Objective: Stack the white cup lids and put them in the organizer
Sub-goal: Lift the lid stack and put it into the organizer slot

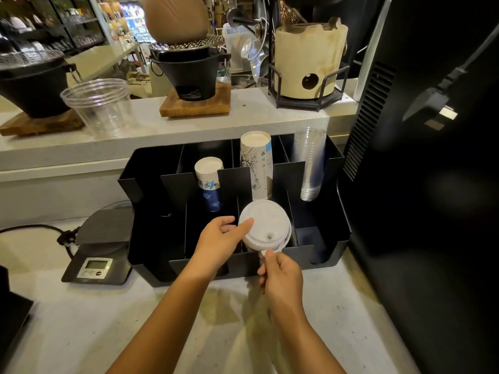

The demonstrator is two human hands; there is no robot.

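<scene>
A stack of white cup lids (266,225) is held tilted over a front middle compartment of the black organizer (329,252). My left hand (218,242) grips the stack's left edge, thumb on top. My right hand (282,273) pinches its lower front edge. The bottom of the stack is hidden behind the top lid, so I cannot tell whether it touches the compartment floor.
The organizer's back slots hold two paper cup stacks (209,182) (258,163) and a clear lid stack (309,163). A digital scale (98,255) lies to its left, a black machine (432,184) to its right. A raised shelf behind carries a clear cup (100,106) and stoves.
</scene>
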